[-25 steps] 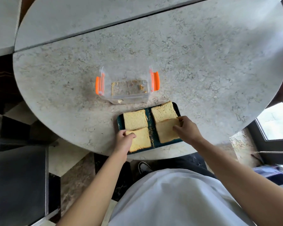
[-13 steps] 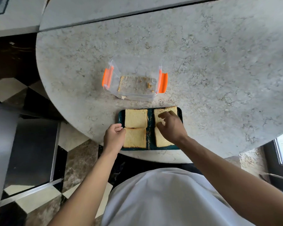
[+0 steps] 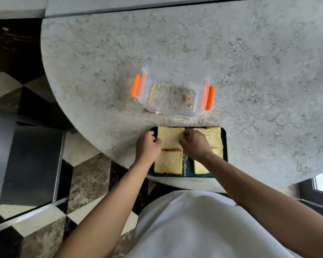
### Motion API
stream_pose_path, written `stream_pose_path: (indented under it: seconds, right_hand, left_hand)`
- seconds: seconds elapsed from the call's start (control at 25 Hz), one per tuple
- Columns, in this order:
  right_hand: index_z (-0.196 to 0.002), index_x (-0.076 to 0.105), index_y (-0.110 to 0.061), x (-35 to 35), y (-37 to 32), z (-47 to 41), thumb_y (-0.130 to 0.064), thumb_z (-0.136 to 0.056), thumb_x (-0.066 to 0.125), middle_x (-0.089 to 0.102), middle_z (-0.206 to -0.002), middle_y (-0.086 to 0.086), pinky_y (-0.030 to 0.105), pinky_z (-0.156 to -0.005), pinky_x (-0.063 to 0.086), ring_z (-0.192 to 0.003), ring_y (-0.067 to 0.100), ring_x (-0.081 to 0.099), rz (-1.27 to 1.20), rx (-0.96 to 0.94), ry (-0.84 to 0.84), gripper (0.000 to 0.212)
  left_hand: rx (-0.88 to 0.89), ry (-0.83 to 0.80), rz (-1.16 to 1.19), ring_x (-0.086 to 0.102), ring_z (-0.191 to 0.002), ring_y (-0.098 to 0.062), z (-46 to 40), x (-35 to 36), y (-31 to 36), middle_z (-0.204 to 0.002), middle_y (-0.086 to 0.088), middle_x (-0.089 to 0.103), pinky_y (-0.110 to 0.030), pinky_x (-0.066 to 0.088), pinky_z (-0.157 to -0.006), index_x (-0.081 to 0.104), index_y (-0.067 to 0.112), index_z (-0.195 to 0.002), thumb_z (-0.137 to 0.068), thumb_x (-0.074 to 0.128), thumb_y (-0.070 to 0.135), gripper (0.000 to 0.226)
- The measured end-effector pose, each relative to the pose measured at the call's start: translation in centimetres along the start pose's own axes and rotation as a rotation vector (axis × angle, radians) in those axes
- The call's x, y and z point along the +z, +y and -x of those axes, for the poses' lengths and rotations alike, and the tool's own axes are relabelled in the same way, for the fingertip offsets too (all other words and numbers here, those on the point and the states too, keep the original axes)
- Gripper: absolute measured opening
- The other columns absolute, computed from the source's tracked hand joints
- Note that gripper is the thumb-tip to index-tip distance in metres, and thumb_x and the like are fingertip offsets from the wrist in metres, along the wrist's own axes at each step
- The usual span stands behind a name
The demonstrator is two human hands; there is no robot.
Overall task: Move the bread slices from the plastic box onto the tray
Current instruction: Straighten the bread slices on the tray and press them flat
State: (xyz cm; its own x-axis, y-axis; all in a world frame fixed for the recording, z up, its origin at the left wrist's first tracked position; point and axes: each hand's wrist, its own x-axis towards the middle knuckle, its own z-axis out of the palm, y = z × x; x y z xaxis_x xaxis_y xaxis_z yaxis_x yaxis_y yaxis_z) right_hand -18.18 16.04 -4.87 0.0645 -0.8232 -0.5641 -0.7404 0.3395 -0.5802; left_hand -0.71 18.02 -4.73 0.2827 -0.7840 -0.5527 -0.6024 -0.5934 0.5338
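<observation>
Golden-tan bread slices [image 3: 171,137] lie on a dark teal tray [image 3: 224,138]; the clear plastic box [image 3: 171,111] has orange clips.

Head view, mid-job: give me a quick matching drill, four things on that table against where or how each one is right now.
Things:
1. plastic box
2. tray
3. left hand
4. right hand

States:
A. dark green, at the near table edge, carrying four bread slices
B. clear with orange clips, only crumbs inside
C. over the middle of the tray, covering part of the right-side slices
D. at the tray's left rim, beside the far-left slice

Pairs: 1-B, 2-A, 3-D, 4-C
</observation>
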Motion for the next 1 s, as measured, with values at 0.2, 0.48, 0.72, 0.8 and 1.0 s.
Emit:
stream_pose_path:
  seconds: [0.2,0.48,0.72,0.8,1.0]
  right_hand:
    - [-0.089,0.057,-0.013,0.9,-1.1,-0.3,-0.023,-0.09,0.056,0.062,-0.083,0.009,0.031,-0.057,0.035,-0.073,0.027,0.056,0.009,0.012,-0.018,0.01]
    - [-0.08,0.057,-0.014,1.8,-1.0,-0.6,-0.028,-0.093,0.055,0.066,-0.082,0.009,0.027,-0.05,0.031,-0.066,0.023,0.055,0.016,0.042,0.023,0.019]
    - [-0.099,0.067,-0.009,2.6,-1.2,-0.6,-0.028,-0.096,0.051,0.07,-0.098,0.015,0.029,-0.063,0.041,-0.08,0.028,0.065,-0.018,0.057,0.017,0.025]
    - [-0.089,0.064,-0.01,2.7,-1.3,-0.9,-0.029,-0.096,0.05,0.07,-0.095,0.018,0.029,-0.059,0.038,-0.072,0.026,0.061,-0.031,0.052,0.02,0.025]
    - [-0.094,0.067,-0.011,2.6,-1.4,-0.5,-0.03,-0.097,0.049,0.071,-0.098,0.014,0.035,-0.069,0.053,-0.082,0.029,0.067,-0.05,0.018,0.026,0.026]
  left_hand:
    - [0.089,-0.021,-0.16,0.06,-0.101,-0.039,-0.1,-0.1,-0.9,-0.101,-0.013,0.059,-0.042,0.051,-0.084,0.065,0.004,-0.092,-0.09,0.058,0.014,0.012]
    - [0.163,-0.016,-0.183,0.055,-0.116,-0.033,0.2,-0.3,-1.5,-0.125,-0.016,0.054,-0.04,0.047,-0.098,0.054,0.001,-0.135,-0.093,0.059,0.016,0.045]
    - [0.156,0.007,-0.135,0.057,-0.117,-0.031,0.4,-0.6,-1.2,-0.125,-0.015,0.059,-0.04,0.046,-0.101,0.055,0.002,-0.138,-0.094,0.058,0.015,0.046]
    - [0.162,0.025,-0.143,0.059,-0.116,-0.031,0.4,-0.6,-1.0,-0.125,-0.016,0.061,-0.04,0.047,-0.1,0.057,0.001,-0.135,-0.094,0.058,0.015,0.044]
    - [0.149,0.042,-0.11,0.061,-0.113,-0.028,0.5,-0.7,-0.8,-0.125,-0.014,0.063,-0.042,0.05,-0.1,0.059,0.003,-0.133,-0.094,0.058,0.017,0.042]
